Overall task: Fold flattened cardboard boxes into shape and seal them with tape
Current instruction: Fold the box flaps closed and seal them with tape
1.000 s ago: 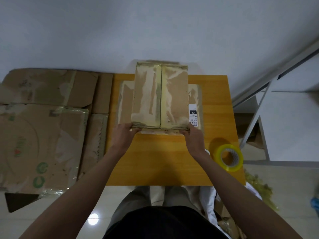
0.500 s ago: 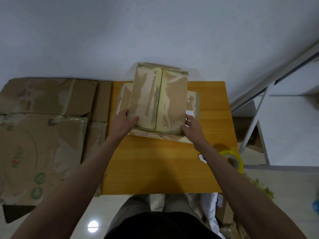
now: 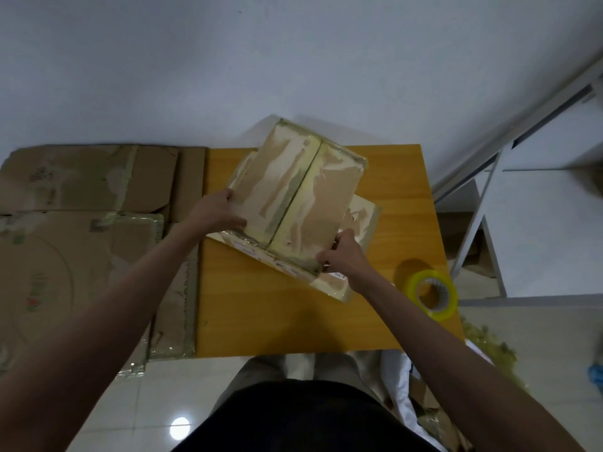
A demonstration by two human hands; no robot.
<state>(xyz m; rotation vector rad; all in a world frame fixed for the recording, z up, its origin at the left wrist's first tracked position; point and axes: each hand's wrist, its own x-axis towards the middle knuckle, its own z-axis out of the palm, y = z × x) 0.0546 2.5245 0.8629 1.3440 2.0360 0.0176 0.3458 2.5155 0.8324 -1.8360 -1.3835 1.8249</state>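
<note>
Both hands clamp the box (image 3: pixel 295 194): left hand (image 3: pixel 217 213) on its side, right hand (image 3: pixel 341 254) at the near corner, likely squaring it. Tape roll (image 3: pixel 430 293) on bench (image 3: pixel 261 308), within reach.

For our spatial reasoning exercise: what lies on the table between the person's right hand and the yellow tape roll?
In the head view, only bare table separates the right hand from the tape roll.

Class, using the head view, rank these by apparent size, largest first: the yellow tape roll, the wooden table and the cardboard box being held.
1. Wooden table
2. Cardboard box
3. Yellow tape roll
</note>
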